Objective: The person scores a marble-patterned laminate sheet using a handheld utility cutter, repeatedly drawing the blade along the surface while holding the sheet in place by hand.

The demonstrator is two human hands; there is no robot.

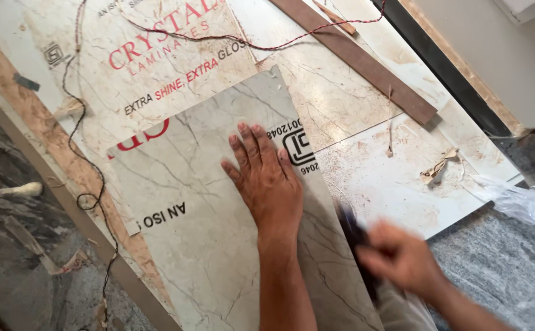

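Left hand (267, 184) is laid flat, palm down, on a marble-pattern laminate sheet (218, 245); fingers (249, 144) are stretched out and held close together, pressing on the sheet's surface, nothing pinched. The sheet is set at a slant, its upper corner just beyond the fingertips, its body running back under the forearm toward the bottom edge of view.

Right hand (402, 257) is seen blurred w/ motion at the sheet's right edge, just right of the left wrist. A dark object (353, 236) is partly seen at this hand; what it is can't be told. Whether the right fingers are curled round it or loose can't be told either.

Beneath the sheet a larger laminate panel (365, 171) w/ red and black print is seen, spread beyond the fingertips and to both sides. A brown wood strip (359, 58) is laid diagonally, well apart from the fingers, up and to the right. A red-black twisted wire (83, 153) is trailed along the far left, well apart from both hands. Crumpled clear plastic (525, 202) is seen on the grey stone floor (500, 263), right of the right hand. Paper scraps (436, 168) are scattered btw strip and plastic.
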